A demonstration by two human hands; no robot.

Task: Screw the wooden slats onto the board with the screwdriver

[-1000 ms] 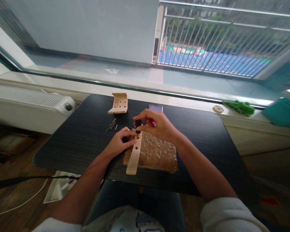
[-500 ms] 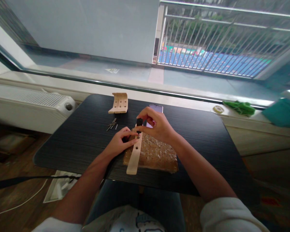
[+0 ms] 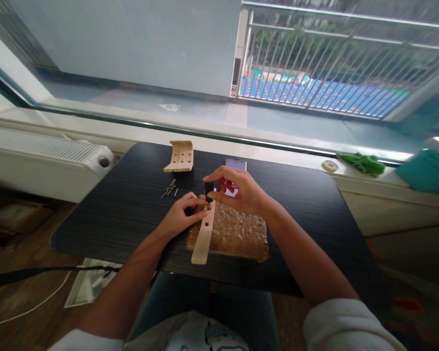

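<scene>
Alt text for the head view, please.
The right hand holds a black tool at a holed wooden strip, which the left hand steadies on a brown block. Metal fasteners, a phone and holed wooden pieces lie on the dark table.

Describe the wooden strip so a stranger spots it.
On the black table lies a brown slab. The wooden strip rests along the slab's left side, touched by the left hand. Unlike the curved wooden piece farther back, it is long and narrow, overhanging the slab's near edge.

Daylight enters a wide window [image 3: 205,113] — white radiator [image 3: 47,148] at left, brown floor [image 3: 44,286] below.
</scene>
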